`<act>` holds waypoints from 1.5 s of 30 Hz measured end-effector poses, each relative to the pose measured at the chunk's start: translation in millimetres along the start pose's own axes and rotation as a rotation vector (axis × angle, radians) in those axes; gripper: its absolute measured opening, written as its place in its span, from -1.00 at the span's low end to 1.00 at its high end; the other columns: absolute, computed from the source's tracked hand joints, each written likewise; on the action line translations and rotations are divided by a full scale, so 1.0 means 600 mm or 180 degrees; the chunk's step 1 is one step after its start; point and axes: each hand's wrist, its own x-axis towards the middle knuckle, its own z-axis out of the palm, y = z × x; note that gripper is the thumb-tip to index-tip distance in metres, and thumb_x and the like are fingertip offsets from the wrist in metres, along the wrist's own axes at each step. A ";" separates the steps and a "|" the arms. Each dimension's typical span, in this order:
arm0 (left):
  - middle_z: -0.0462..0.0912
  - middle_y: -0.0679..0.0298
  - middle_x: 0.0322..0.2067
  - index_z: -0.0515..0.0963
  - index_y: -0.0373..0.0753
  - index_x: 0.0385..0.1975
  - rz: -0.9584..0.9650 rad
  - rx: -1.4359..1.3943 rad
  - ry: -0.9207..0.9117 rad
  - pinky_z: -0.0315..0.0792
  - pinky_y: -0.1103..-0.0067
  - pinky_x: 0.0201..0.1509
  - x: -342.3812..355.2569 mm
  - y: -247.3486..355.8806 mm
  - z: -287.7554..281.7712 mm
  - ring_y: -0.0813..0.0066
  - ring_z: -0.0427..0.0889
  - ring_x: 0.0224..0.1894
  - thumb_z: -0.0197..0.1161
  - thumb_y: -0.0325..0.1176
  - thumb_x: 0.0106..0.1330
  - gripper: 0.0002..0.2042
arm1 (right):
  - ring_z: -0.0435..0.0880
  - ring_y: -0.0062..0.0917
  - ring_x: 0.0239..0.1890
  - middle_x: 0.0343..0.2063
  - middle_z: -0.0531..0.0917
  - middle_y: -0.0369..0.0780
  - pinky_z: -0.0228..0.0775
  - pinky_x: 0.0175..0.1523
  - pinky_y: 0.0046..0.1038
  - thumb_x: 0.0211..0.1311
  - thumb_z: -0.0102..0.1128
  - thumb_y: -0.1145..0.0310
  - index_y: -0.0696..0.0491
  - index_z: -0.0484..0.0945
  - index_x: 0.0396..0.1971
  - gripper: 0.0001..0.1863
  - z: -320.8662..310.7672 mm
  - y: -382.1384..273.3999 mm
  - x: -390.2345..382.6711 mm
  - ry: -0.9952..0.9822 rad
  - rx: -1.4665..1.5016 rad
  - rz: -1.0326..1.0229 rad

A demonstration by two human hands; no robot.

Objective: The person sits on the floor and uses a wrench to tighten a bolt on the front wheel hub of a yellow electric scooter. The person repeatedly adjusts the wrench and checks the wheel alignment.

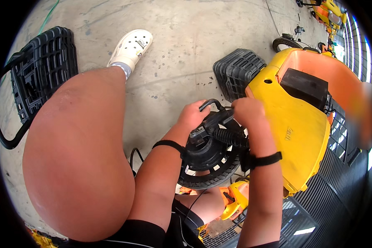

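Note:
Between my forearms is a black wheel assembly [208, 155] with a treaded tyre, a round hub and a black coil spring [229, 136]. My left hand [194, 116] is closed, its fingers curled round the end of a bent black bar [213, 102] at the top of the assembly. My right hand [249, 111] is closed as well, at the assembly's far right side; its fingertips and anything in them are hidden. To the right of it a large yellow body panel [293, 124] stands close, with an orange inside and a black box [304, 87] in it.
A ribbed black plastic crate [239, 73] rests on the concrete floor beyond my hands. Another black slatted piece [45, 70] with a curved bar lies at far left, beside my bent left leg [78, 153]. More yellow machines [330, 14] and a loose wheel [286, 43] are at far right.

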 end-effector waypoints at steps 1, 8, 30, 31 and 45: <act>0.71 0.18 -0.33 0.60 -0.13 0.09 -0.0041 0.0075 -0.0093 0.50 0.51 -0.10 0.001 0.005 -0.007 0.43 0.63 -0.30 0.26 -0.14 0.38 -0.65 | 0.78 -0.30 -0.17 -0.26 0.77 -0.11 0.59 -0.04 -0.31 0.28 0.02 0.32 0.00 0.76 -0.30 -0.72 -0.011 -0.025 -0.009 -0.0108 -0.0029 0.0088; 0.71 0.08 -0.31 0.63 -0.10 0.03 0.0378 -0.0166 0.0089 0.51 0.45 -0.12 0.015 -0.014 0.022 0.29 0.67 -0.30 0.27 -0.15 0.36 -0.68 | 0.68 -0.64 -0.50 -0.47 0.64 -0.25 0.44 -0.55 -0.62 0.30 -0.02 0.35 0.37 0.54 0.00 -0.57 0.117 -0.286 0.010 0.0288 -0.1028 0.2550; 0.72 0.14 -0.26 0.59 -0.26 0.09 0.0064 -0.0103 0.0086 0.50 0.52 -0.03 0.003 -0.003 -0.002 0.42 0.65 -0.25 0.28 -0.16 0.36 -0.61 | 0.56 -0.16 0.09 -0.17 0.73 -0.10 0.38 0.19 -0.20 0.24 0.06 0.33 -0.03 0.74 -0.21 -0.73 0.001 0.006 -0.013 0.0043 0.0853 0.0388; 0.72 0.14 -0.26 0.59 -0.26 0.09 0.0043 -0.0061 0.0077 0.50 0.52 -0.03 0.003 -0.001 -0.004 0.43 0.65 -0.25 0.28 -0.16 0.36 -0.60 | 0.40 -0.16 0.27 -0.10 0.73 -0.13 0.22 0.35 -0.21 0.23 0.02 0.35 -0.01 0.75 -0.23 -0.71 0.002 0.009 -0.004 -0.0115 0.1021 0.0391; 0.67 0.27 -0.38 0.61 -0.21 0.07 -0.0047 -0.0033 0.0001 0.49 0.55 -0.14 0.002 0.013 -0.006 0.57 0.56 -0.35 0.28 -0.17 0.37 -0.64 | 0.64 -0.13 0.06 -0.11 0.73 -0.06 0.11 0.39 -0.17 0.12 0.20 0.29 0.06 0.78 -0.28 -0.74 0.024 0.064 0.083 -0.0845 0.0419 -0.0613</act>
